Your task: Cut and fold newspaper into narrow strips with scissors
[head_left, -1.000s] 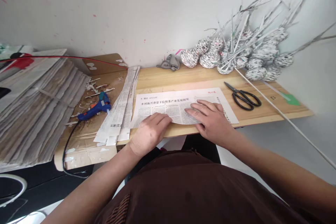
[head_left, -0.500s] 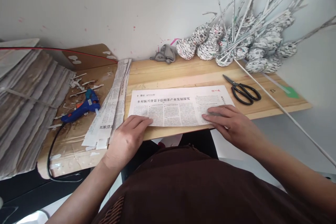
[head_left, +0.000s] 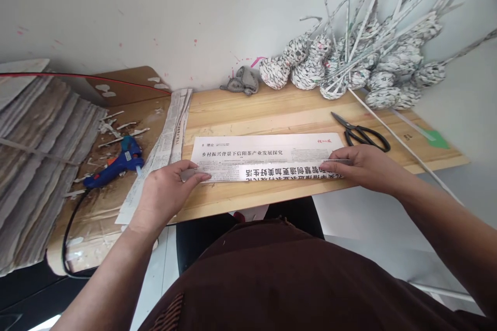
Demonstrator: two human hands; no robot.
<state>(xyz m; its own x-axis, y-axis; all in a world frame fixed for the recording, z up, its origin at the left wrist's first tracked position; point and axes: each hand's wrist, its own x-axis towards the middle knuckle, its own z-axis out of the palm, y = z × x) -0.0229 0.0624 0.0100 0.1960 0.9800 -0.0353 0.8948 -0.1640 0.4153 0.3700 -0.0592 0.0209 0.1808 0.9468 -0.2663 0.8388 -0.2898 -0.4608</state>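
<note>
A sheet of newspaper (head_left: 248, 147) lies on the wooden board in front of me, its near edge turned up so that large upside-down print shows along a narrow fold. My left hand (head_left: 165, 191) pinches the left end of this fold between thumb and fingers. At the other end, my right hand (head_left: 355, 165) grips the fold the same way. Just beyond the right hand lie black-handled scissors (head_left: 361, 132), partly hidden by the fingers. Beside the left hand are newspaper strips (head_left: 171, 134).
A blue glue gun (head_left: 114, 165) with a black cord rests on cardboard at left among paper scraps, near a tall stack of newspapers (head_left: 50, 165). Woven paper gourds (head_left: 330, 72) with long stems and a grey cloth (head_left: 243, 81) sit against the wall.
The sheet's near edge has been folded up and away from me. Both hands have gone from lying flat on the paper to pinching the fold's ends.
</note>
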